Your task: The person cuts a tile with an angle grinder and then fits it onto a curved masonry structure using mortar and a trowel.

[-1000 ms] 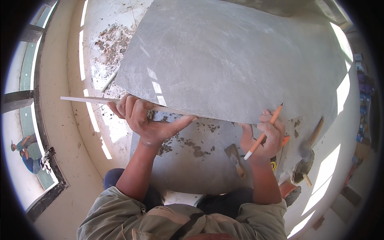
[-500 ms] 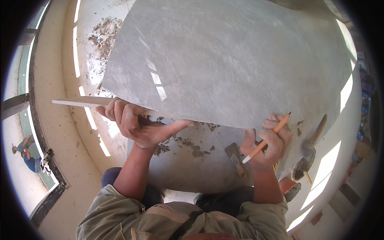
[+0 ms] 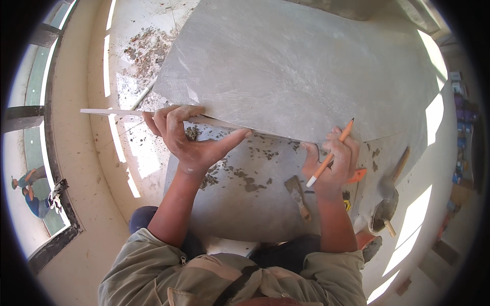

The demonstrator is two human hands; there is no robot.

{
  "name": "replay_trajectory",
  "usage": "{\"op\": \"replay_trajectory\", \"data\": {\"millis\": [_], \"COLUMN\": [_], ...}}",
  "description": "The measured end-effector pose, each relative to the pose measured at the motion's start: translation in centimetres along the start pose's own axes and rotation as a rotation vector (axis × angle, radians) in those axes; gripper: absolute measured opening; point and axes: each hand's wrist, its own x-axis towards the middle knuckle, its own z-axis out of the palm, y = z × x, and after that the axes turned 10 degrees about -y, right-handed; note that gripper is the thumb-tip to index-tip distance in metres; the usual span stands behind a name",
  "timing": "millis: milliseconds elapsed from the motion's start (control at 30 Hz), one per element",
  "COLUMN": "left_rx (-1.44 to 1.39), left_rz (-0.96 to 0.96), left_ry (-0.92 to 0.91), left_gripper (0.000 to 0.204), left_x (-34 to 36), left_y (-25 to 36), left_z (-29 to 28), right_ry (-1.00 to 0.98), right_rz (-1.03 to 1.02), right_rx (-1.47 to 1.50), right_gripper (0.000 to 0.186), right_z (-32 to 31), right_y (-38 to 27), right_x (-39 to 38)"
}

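Observation:
A large grey slab (image 3: 296,66) spreads out ahead of me, with a long thin light strip (image 3: 109,110) along its near edge that sticks out to the left. My left hand (image 3: 186,140) has its fingers bent over the strip and its thumb stretched along the slab's edge. An orange pencil (image 3: 332,153) with a white end is held between the fingers of my right hand (image 3: 334,158). That hand is also at the near edge of the slab, its thumb close to the edge. Between me and the slab lies a scraper (image 3: 297,196) with a worn handle.
Crumbs of mortar (image 3: 250,183) lie on the grey surface below my hands. Rubble (image 3: 148,48) covers floor at the far left. At right are a dusty trowel-like tool (image 3: 385,204), an orange object (image 3: 359,175) and a yellow-black item (image 3: 346,199). Another person (image 3: 33,191) is beyond the window frame.
The slab and the strip have shifted away from me, together with both hands. My left fingers have spread somewhat. More of the orange object beside my right hand now shows.

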Motion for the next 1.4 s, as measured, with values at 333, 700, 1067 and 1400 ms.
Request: {"op": "replay_trajectory", "data": {"millis": [333,700,1067,1400], "left_rx": [0.031,-0.037,-0.087,-0.080], "left_rz": [-0.028,0.073,-0.111,-0.154], "left_ry": [-0.098,0.026,-0.026,-0.036], "left_gripper": [0.088,0.104,0.069,0.070], "left_x": [0.5,0.1,0.1,0.6], "left_y": [0.6,0.3,0.7,1.5], "left_z": [-1.1,0.2,-0.3,-0.9], "right_ry": [-0.020,0.060,0.079,-0.101], "right_rz": [-0.045,-0.035,-0.217,-0.245], "right_rx": [-0.043,0.103,0.380,0.460], "right_gripper": [0.041,0.039,0.032,0.016], "right_z": [-0.4,0.1,-2.7,0.7], "right_y": [-0.1,0.2,0.1,-6.5], "right_x": [0.4,0.2,1.5,2.5]}}
